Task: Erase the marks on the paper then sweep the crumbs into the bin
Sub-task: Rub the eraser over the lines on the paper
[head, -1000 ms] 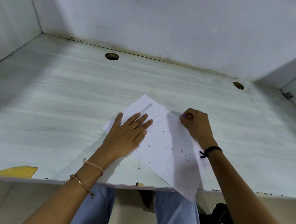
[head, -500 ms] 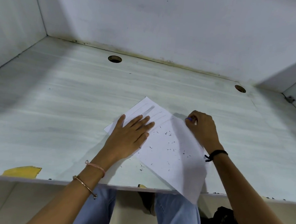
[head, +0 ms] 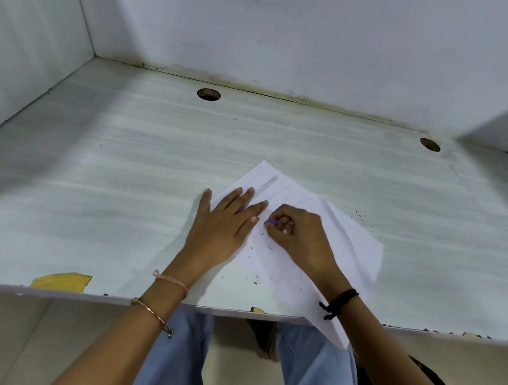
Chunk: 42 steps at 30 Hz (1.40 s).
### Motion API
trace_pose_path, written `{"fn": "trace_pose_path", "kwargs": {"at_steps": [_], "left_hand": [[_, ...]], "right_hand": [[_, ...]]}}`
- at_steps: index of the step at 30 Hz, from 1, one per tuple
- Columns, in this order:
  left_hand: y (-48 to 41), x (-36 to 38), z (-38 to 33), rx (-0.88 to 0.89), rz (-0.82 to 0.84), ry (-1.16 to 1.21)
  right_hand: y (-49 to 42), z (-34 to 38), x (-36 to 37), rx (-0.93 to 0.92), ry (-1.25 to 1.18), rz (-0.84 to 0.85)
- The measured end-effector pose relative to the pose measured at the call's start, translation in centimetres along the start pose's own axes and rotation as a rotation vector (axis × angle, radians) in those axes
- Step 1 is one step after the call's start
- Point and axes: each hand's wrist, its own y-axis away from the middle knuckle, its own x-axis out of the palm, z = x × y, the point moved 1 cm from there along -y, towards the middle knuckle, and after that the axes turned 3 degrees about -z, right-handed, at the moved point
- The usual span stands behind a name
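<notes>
While the left hand (head: 223, 229) is pressing flat, fingers straight, on the paper (head: 356, 252) overhanging the near edge of the worktop (head: 127, 199), the right hand (head: 300, 239) is pinching the eraser (head: 271, 222). Hard strokes are probably risking a creased sheet and crumbs (head: 254, 281) falling off that edge.

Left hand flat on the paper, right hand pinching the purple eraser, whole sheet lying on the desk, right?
No: the head view shows a corner of the paper hanging past the desk at its front edge. The rest holds: left hand flat on it, right hand pinching the purple eraser.
</notes>
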Motion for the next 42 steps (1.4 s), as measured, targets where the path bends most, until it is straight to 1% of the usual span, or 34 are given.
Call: {"fn": "trace_pose_path", "kwargs": {"at_steps": [3,4,5,8,9,10,13,14,15,16,19,20,21,25,26,27,30,31,32,33,36,38,39,42], "left_hand": [[-0.2,-0.2,0.1,0.041,-0.013,-0.029],[-0.2,-0.3,0.3,0.053,-0.025,-0.03],[-0.2,-0.5,0.4,0.06,-0.034,-0.033],[-0.2,-0.5,0.6,0.057,-0.036,-0.046],[-0.2,-0.4,0.6,0.052,-0.034,-0.049],[-0.1,-0.3,0.6,0.05,-0.029,-0.053],[-0.1,-0.1,0.7,0.086,-0.034,-0.082],[0.0,-0.1,0.7,0.09,-0.033,-0.09],[0.0,-0.2,0.7,0.079,-0.029,-0.089],[-0.1,-0.3,0.7,0.063,-0.016,-0.08],[-0.1,-0.3,0.5,0.031,0.01,-0.046],[-0.1,-0.3,0.4,0.035,0.0,-0.048],[0.0,-0.3,0.5,0.04,-0.012,-0.053],[-0.1,-0.1,0.7,0.063,-0.006,-0.094],[-0.2,-0.1,0.7,0.062,0.0,-0.101],[-0.2,-0.1,0.7,0.055,0.003,-0.094],[-0.1,-0.2,0.6,0.045,-0.003,-0.064],[-0.1,-0.2,0.6,0.041,-0.001,-0.058],[-0.1,-0.2,0.6,0.036,-0.001,-0.054],[-0.1,-0.2,0.7,0.034,-0.005,-0.058],[-0.2,-0.1,0.7,0.064,-0.013,-0.098],[-0.1,-0.1,0.7,0.07,-0.006,-0.104],[-0.1,-0.2,0.7,0.064,-0.005,-0.105],[-0.2,-0.3,0.6,0.042,0.018,-0.07]], "right_hand": [[2.6,2.1,1.4,-0.141,0.03,0.135],[2.6,2.3,1.3,-0.157,0.037,0.151],[1.9,1.8,0.9,-0.138,0.044,0.13],[-1.0,-0.2,-0.9,0.023,0.048,-0.035],[-1.0,-0.2,-0.8,0.041,0.048,-0.054],[-0.5,0.3,-0.3,0.022,0.053,-0.038],[2.8,2.8,1.8,-0.139,0.054,0.117],[3.0,2.9,1.7,-0.159,0.049,0.148],[2.3,2.5,1.3,-0.146,0.059,0.14],[1.1,1.6,0.7,-0.101,0.07,0.093],[-1.7,-0.7,-1.1,0.082,0.031,-0.067],[-1.6,-0.6,-1.0,0.083,0.023,-0.083],[-1.0,0.1,-0.4,0.052,0.031,-0.061],[2.9,2.8,1.9,-0.143,0.033,0.16],[2.6,2.6,1.6,-0.156,0.045,0.167],[1.6,1.9,1.1,-0.138,0.063,0.137],[-1.9,-1.0,-1.2,0.046,0.068,-0.044],[-2.4,-1.3,-1.5,0.068,0.069,-0.082],[-2.2,-1.0,-1.3,0.057,0.087,-0.083],[-1.5,-0.2,-0.7,0.013,0.104,-0.042],[2.3,2.6,1.2,-0.166,0.103,0.156],[2.4,2.6,0.9,-0.201,0.099,0.207],[1.5,2.0,0.4,-0.191,0.111,0.182],[-1.5,-0.3,-1.0,-0.04,0.088,0.025]]}}
